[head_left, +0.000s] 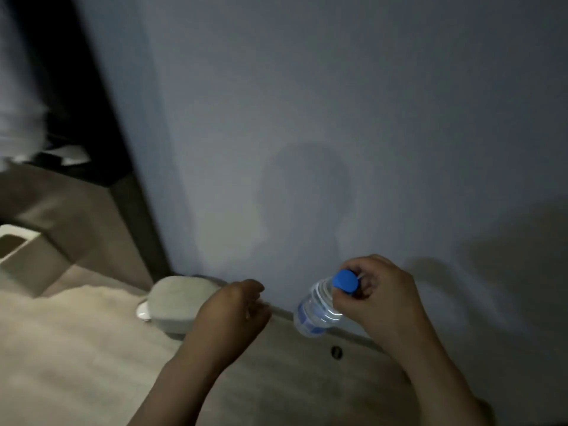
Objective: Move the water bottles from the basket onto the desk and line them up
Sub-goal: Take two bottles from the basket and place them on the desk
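Bottle: we see one clear plastic water bottle (316, 309) in the lower middle of the frame. It is ribbed, has a round blue cap (345, 281) and a blue label, and tilts over the desk's back edge.
Right hand: our right hand (381, 299) pinches the bottle at its neck, just under the cap.
Left hand: our left hand (233, 309) hangs left of the bottle, fingers loosely curled and holding nothing.
Desk: the desk (276, 379) is pale wood grain with a small dark round hole (336, 352).
Wall: the wall (307, 118) is smooth and grey-blue, with soft shadows.
Hard to make out: we cannot identify the blurred, rounded grey object (178, 299) beside our left hand.
Cut off: a beige box (21, 256) runs off the left edge.
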Demonstrator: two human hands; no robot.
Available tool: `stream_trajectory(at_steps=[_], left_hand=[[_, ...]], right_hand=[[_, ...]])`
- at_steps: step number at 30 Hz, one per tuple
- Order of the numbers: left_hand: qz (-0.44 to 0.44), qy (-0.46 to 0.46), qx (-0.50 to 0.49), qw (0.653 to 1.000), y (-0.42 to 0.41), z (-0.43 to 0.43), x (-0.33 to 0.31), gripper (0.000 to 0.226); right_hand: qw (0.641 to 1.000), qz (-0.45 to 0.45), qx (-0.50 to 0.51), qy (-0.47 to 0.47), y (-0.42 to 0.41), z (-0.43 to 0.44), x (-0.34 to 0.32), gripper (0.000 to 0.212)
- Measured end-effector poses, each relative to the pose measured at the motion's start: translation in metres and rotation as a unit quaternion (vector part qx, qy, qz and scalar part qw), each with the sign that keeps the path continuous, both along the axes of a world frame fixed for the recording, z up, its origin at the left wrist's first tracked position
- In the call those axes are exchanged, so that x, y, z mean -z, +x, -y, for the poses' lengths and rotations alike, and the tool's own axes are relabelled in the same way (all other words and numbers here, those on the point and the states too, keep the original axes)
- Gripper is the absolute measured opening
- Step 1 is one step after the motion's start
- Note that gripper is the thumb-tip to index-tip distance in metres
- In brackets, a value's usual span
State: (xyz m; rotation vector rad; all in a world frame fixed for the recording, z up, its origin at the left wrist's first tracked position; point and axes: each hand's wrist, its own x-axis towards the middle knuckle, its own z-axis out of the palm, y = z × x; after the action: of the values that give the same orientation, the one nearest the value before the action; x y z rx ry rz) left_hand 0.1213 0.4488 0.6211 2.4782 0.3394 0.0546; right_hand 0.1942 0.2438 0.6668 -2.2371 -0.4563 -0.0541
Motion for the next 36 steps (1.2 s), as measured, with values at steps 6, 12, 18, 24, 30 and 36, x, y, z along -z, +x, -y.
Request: stream_trajectory(at_steps=[6,12,18,24,30,36], left_hand=[[0.038,-0.023,-0.151,0.988,-0.044,-0.092,-0.015,0.038],[0.040,-0.022,-0.281,0.959,-0.080,-0.155,-0.021,0.039],[0.055,-0.001,-0.412,0.910,-0.108,-0.198,-0.036,0.040],[0.082,0.015,-0.508,0.858,-0.139,-0.247,-0.049,0.038],[0.099,0.037,-0.559,0.822,-0.182,-0.317,-0.066,0.039],[0.110,0.057,-0.572,0.811,-0.244,-0.411,-0.082,0.040]], right_hand=[[0.989,0.004,-0.147,0.013,0.009,-0.126,-0.022,0.024],[0.958,0.003,-0.287,0.017,0.014,-0.235,-0.032,0.023],[0.897,0.011,-0.441,0.021,0.017,-0.331,-0.050,0.025],[0.838,0.025,-0.542,0.050,0.002,-0.427,-0.074,0.021],[0.808,0.091,-0.581,0.035,-0.034,-0.525,-0.092,0.035],[0.792,0.106,-0.600,0.043,-0.093,-0.625,-0.106,0.025]])
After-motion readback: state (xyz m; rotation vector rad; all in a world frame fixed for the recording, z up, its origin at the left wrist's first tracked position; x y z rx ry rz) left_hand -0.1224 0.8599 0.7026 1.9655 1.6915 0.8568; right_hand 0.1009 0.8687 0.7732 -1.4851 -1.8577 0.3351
